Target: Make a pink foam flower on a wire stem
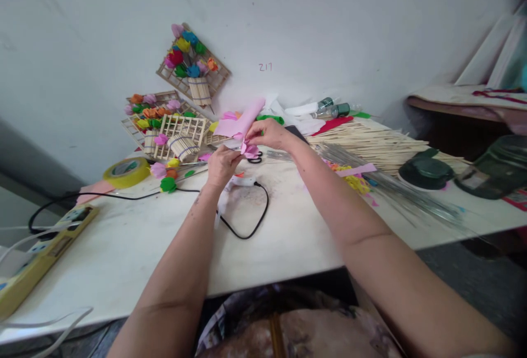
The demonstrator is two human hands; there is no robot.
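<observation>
A pink paper flower (250,151) is between my two hands over the middle of the table. My left hand (223,166) is closed, its thumb and fingers pinching the flower's lower side. From above right, my right hand (267,132) pinches the pink petals with bent fingertips. Just behind the hands a curled sheet of pink crepe paper (242,119) rises; whether it touches the fingers I cannot tell. Below the left hand lies a white glue gun (244,181) with a black cord. Black scissor handles (255,158) show beside the flower.
Bamboo-lattice panels with paper tulips (193,64) lean on the wall at left. Yellow tape (127,172) and a power strip (49,259) lie left. Bamboo sticks (370,144), wires (395,188), yellow paper scraps (357,183) and a dark jar (494,168) occupy the right.
</observation>
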